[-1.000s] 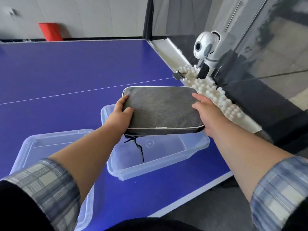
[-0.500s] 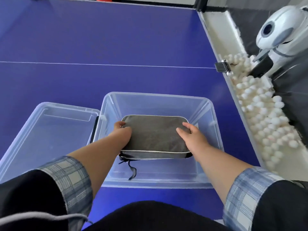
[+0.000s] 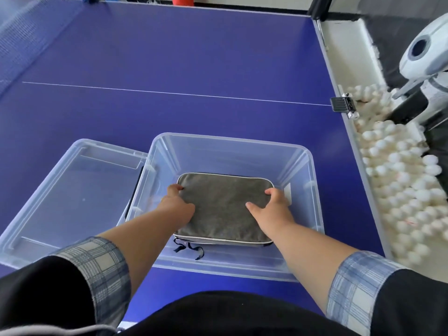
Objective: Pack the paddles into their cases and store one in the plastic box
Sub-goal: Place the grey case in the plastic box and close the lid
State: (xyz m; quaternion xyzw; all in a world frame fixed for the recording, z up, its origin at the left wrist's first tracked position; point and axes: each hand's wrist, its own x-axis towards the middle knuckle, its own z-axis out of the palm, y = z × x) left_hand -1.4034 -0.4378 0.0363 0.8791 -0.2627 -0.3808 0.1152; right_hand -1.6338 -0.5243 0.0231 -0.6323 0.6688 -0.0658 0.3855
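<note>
light: bright, even daylight | shadows: soft | edges: wide-angle bending | blur: slight at right edge

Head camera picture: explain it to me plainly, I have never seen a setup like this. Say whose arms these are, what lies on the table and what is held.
There is no machine doing the work here. A person wears a wide-angle camera on the head, so you look down along their own two arms. The left hand and the right hand each grip a side of a grey zipped paddle case, which sits low inside a clear plastic box. I cannot tell if it fully rests on the bottom. The box stands on a blue table-tennis table. Beside it, to the left, lies the box's clear lid. Along the table's right edge a tray holds many white balls, next to a white ball-feeding machine.
</note>
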